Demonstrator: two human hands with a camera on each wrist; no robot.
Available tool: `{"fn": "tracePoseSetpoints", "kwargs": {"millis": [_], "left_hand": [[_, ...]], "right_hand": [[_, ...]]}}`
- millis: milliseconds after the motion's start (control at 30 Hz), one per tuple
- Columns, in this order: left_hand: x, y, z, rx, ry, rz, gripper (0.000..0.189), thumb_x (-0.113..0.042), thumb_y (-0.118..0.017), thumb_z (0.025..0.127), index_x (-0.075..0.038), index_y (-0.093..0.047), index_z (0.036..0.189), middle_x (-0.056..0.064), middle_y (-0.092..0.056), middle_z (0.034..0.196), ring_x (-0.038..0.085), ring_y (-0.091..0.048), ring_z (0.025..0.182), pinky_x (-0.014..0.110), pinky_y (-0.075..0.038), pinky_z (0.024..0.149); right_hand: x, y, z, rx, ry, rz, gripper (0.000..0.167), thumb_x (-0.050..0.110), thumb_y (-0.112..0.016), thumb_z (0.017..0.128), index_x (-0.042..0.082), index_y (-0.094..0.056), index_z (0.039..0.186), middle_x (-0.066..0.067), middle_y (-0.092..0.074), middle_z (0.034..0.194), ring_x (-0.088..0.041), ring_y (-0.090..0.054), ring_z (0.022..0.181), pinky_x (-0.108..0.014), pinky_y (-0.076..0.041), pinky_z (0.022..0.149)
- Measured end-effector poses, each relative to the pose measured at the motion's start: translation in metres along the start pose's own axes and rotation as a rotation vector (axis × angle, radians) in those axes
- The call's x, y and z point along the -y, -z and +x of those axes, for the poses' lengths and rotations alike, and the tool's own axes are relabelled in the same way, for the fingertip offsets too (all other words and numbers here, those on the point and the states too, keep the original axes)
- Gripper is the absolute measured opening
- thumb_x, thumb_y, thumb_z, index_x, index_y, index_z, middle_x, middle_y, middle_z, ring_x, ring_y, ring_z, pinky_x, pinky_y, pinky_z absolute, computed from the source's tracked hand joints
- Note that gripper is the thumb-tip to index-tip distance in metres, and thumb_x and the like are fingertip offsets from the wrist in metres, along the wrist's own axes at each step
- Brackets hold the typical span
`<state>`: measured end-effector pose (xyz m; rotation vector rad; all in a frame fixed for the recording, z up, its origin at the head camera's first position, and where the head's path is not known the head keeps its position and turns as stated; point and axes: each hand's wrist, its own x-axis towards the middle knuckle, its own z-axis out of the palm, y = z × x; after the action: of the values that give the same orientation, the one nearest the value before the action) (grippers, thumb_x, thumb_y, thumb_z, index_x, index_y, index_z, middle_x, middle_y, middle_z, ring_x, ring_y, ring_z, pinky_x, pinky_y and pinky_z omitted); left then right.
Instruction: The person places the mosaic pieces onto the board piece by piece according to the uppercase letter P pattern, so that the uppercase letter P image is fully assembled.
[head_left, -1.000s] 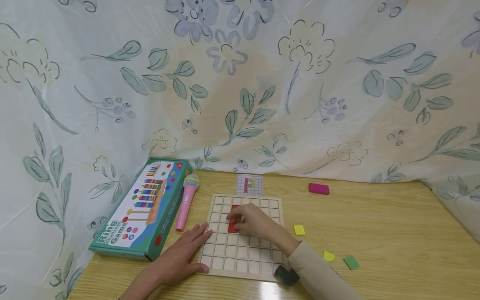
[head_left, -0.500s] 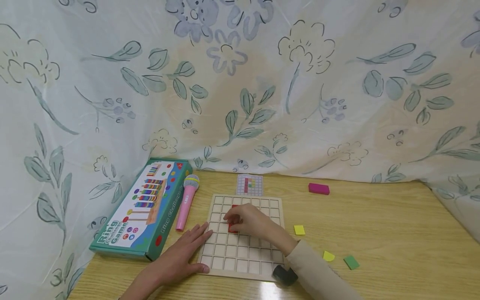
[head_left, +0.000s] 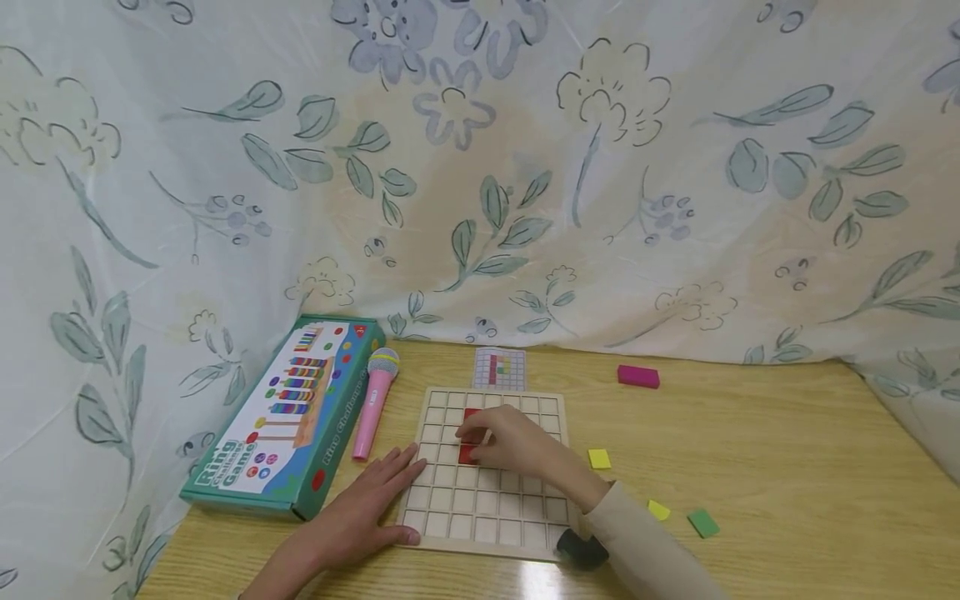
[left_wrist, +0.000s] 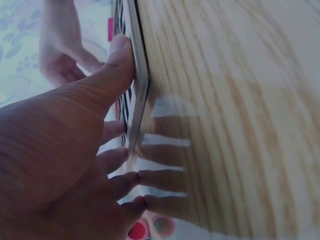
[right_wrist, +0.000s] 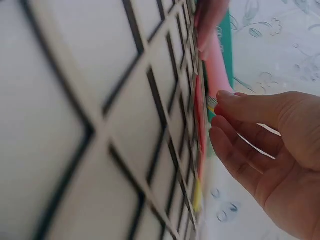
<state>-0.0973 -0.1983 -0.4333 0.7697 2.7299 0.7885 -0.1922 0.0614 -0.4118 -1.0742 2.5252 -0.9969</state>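
Observation:
My left hand [head_left: 363, 504] lies with spread fingers along the left edge of a wooden grid board [head_left: 450, 546]; its thumb presses the board's rim in the left wrist view. My right hand [head_left: 513, 442] is over the board's upper middle, thumb and fingertips bent close together above red tiles. One red tile [head_left: 471, 413] shows beyond the fingers and another red tile [head_left: 466, 455] shows beneath them. The right wrist view has the fingertips [right_wrist: 226, 97] a little off the board, and I cannot tell whether a red piece sits between them. The hand hides part of the tile column.
A pattern card [head_left: 500, 369] lies behind the board. Left of it are a pink toy microphone [head_left: 375, 408] and a ring game box [head_left: 288, 417]. To the right lie a magenta block [head_left: 638, 377], yellow square [head_left: 599, 459], yellow rounded piece [head_left: 658, 510] and green square [head_left: 703, 523].
My right hand dips slightly left over the red tiles, then shifts back right, showing more red under its fingertips. The left hand stays in place.

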Motion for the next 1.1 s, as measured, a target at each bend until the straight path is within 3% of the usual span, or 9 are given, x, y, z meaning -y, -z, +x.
{"fn": "tracePoseSetpoints", "kwargs": {"millis": [200, 467, 733, 867, 1100], "left_hand": [[0.001, -0.001, 0.000, 0.000, -0.009, 0.005, 0.088, -0.061, -0.062, 0.084, -0.010, -0.037, 0.151, 0.011, -0.024, 0.161, 0.040, -0.019, 0.146, 0.061, -0.021, 0.113], [-0.002, 0.001, -0.001, 0.002, -0.006, 0.003, 0.088, -0.061, -0.062, 0.084, -0.011, -0.037, 0.152, 0.011, -0.024, 0.161, 0.040, -0.020, 0.146, 0.063, -0.027, 0.109], [-0.002, 0.001, 0.000, 0.006, 0.007, -0.004, 0.088, -0.061, -0.062, 0.084, -0.012, -0.036, 0.152, 0.009, -0.023, 0.161, 0.040, -0.019, 0.146, 0.064, -0.027, 0.109], [-0.003, 0.002, -0.001, 0.005, 0.009, -0.002, 0.088, -0.061, -0.062, 0.084, -0.011, -0.037, 0.152, 0.010, -0.023, 0.161, 0.041, -0.020, 0.146, 0.064, -0.027, 0.109], [-0.003, 0.002, -0.001, 0.013, 0.014, -0.011, 0.088, -0.062, -0.062, 0.084, -0.012, -0.036, 0.152, 0.009, -0.023, 0.162, 0.041, -0.019, 0.146, 0.064, -0.026, 0.109]], "right_hand": [[-0.010, 0.022, -0.029, -0.046, 0.022, -0.043, 0.024, 0.003, -0.072, 0.087, 0.004, -0.071, 0.111, -0.003, -0.071, 0.101, -0.013, -0.063, 0.089, -0.026, -0.055, 0.077], [-0.032, 0.050, -0.084, -0.089, -0.096, -0.097, 0.022, 0.003, -0.071, 0.087, 0.005, -0.072, 0.109, -0.001, -0.071, 0.099, -0.014, -0.063, 0.088, -0.029, -0.056, 0.076], [-0.046, 0.061, -0.134, -0.041, -0.171, -0.060, 0.028, 0.009, -0.077, 0.083, 0.007, -0.072, 0.111, 0.007, -0.070, 0.095, -0.008, -0.062, 0.086, -0.028, -0.056, 0.076], [-0.049, 0.058, -0.145, -0.023, -0.169, -0.048, 0.034, 0.007, -0.080, 0.078, 0.006, -0.071, 0.111, 0.008, -0.070, 0.094, -0.008, -0.063, 0.086, -0.028, -0.056, 0.075], [-0.052, 0.050, -0.148, 0.005, -0.145, -0.019, 0.032, 0.005, -0.078, 0.081, 0.007, -0.071, 0.112, 0.010, -0.069, 0.096, -0.007, -0.063, 0.088, -0.028, -0.056, 0.077]]}}
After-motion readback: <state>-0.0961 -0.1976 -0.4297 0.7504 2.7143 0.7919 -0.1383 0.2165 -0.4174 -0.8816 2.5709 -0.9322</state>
